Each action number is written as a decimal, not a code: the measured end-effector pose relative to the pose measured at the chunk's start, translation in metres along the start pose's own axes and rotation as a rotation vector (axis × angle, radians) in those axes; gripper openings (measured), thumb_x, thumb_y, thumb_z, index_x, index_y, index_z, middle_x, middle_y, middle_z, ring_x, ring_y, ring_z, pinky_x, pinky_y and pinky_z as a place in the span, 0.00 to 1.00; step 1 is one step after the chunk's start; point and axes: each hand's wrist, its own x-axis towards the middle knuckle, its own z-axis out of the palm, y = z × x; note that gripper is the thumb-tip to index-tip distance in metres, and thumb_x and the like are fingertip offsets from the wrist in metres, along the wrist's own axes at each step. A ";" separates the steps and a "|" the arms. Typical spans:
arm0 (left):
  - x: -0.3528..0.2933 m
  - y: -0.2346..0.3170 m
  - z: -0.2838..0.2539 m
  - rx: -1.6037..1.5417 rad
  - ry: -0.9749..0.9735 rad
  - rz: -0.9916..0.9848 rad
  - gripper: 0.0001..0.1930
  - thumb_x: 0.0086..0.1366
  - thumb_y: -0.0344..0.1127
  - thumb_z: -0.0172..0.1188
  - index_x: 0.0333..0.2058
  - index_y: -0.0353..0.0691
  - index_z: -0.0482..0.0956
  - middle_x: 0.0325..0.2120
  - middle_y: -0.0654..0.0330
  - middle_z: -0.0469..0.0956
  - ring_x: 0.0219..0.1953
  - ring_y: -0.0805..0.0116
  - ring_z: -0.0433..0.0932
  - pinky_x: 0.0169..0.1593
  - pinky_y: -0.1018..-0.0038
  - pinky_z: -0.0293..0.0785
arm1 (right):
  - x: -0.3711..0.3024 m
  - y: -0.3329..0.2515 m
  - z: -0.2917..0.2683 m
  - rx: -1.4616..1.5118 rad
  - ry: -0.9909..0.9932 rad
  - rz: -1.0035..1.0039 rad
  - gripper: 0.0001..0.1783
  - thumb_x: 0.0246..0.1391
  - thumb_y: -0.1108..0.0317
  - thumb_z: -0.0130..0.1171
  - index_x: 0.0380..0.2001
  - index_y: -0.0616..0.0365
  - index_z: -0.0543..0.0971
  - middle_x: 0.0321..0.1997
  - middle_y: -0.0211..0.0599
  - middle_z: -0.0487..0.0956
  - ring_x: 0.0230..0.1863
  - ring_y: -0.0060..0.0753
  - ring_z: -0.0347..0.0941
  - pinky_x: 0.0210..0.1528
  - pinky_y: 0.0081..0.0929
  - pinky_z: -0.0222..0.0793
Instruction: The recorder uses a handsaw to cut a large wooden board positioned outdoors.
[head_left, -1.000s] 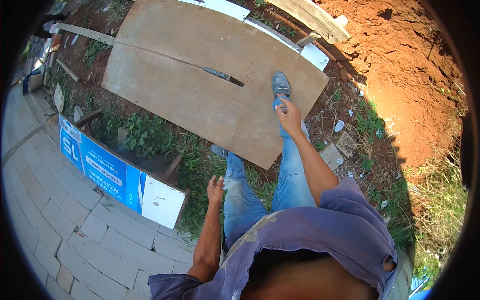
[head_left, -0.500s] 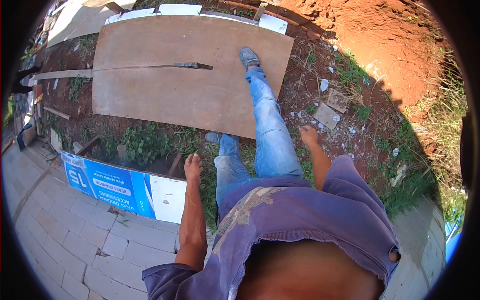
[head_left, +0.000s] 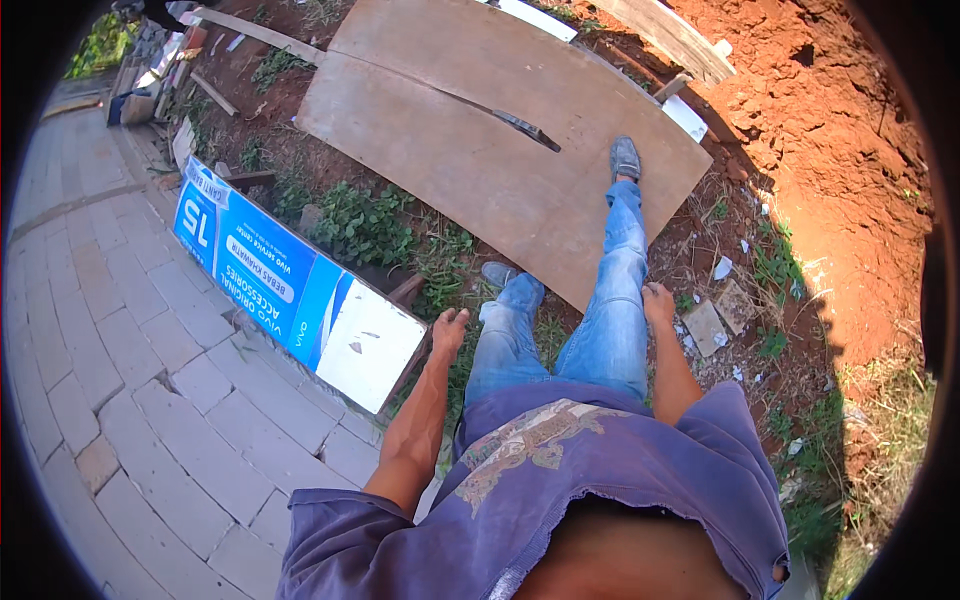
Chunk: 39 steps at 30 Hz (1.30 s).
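My left hand hangs beside my left thigh, above weeds near the white end of a blue and white sign panel. Its fingers are loosely bent, with nothing seen in them. By my right knee is my right hand, fingers also slackly curled and no object showing. My right shoe stands on a large brown wooden board; my left shoe is on the ground at its near edge. A dark, narrow bar-like thing, its kind unclear, lies on the board at the end of a long seam.
Grey paving blocks cover the left. Green weeds grow between the sign panel and the board. Broken tile pieces and white scraps litter the soil at right. A timber plank and a red earth bank are beyond.
The view has turned, so the board now slants down to the right and the sign panel shows larger. Both hands still hang at my sides; my right shoe remains on the board.
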 end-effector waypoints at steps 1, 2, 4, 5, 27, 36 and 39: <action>0.022 -0.019 -0.059 0.045 0.120 0.095 0.38 0.64 0.51 0.65 0.66 0.35 0.62 0.38 0.61 0.78 0.32 0.71 0.75 0.30 0.75 0.71 | -0.007 -0.056 0.021 0.063 -0.042 -0.085 0.22 0.57 0.52 0.59 0.48 0.56 0.83 0.48 0.49 0.83 0.52 0.50 0.78 0.56 0.40 0.71; 0.023 -0.032 -0.059 0.015 0.130 0.085 0.38 0.64 0.51 0.65 0.66 0.35 0.62 0.38 0.61 0.78 0.32 0.71 0.75 0.30 0.75 0.71 | -0.013 -0.059 0.022 -0.001 -0.069 -0.098 0.22 0.58 0.53 0.59 0.48 0.56 0.83 0.48 0.49 0.83 0.52 0.50 0.78 0.57 0.40 0.71; 0.017 -0.063 -0.036 0.054 0.120 0.043 0.38 0.65 0.50 0.64 0.66 0.34 0.62 0.39 0.61 0.78 0.31 0.72 0.74 0.29 0.75 0.70 | -0.009 -0.044 0.013 -0.124 -0.092 -0.111 0.21 0.58 0.53 0.59 0.48 0.56 0.83 0.49 0.50 0.82 0.52 0.51 0.78 0.57 0.40 0.70; 0.022 -0.063 -0.028 0.040 0.096 0.049 0.38 0.65 0.50 0.64 0.66 0.34 0.62 0.42 0.58 0.79 0.34 0.69 0.76 0.33 0.73 0.72 | -0.003 -0.039 0.008 -0.176 -0.054 -0.116 0.21 0.58 0.54 0.59 0.48 0.55 0.82 0.49 0.51 0.82 0.52 0.52 0.78 0.57 0.40 0.70; 0.112 -0.013 0.058 -0.060 0.150 -0.013 0.43 0.57 0.52 0.68 0.65 0.34 0.64 0.57 0.39 0.74 0.60 0.45 0.73 0.64 0.59 0.66 | 0.032 -0.069 0.011 -0.403 0.043 -0.331 0.25 0.52 0.60 0.61 0.49 0.66 0.80 0.47 0.58 0.81 0.49 0.61 0.77 0.57 0.47 0.69; 0.258 -0.020 0.109 -0.272 0.071 -0.125 0.50 0.57 0.46 0.70 0.71 0.37 0.51 0.59 0.38 0.71 0.63 0.46 0.70 0.66 0.60 0.64 | 0.250 -0.163 0.191 -0.917 -0.371 -0.725 0.35 0.52 0.54 0.61 0.58 0.68 0.74 0.52 0.62 0.78 0.55 0.62 0.75 0.59 0.48 0.70; 0.293 -0.033 0.123 -0.359 0.080 -0.128 0.54 0.57 0.47 0.71 0.72 0.38 0.44 0.64 0.36 0.63 0.66 0.45 0.65 0.68 0.59 0.61 | 0.310 -0.197 0.252 -1.028 -0.343 -0.771 0.44 0.53 0.48 0.61 0.65 0.70 0.64 0.61 0.65 0.72 0.61 0.60 0.71 0.64 0.44 0.66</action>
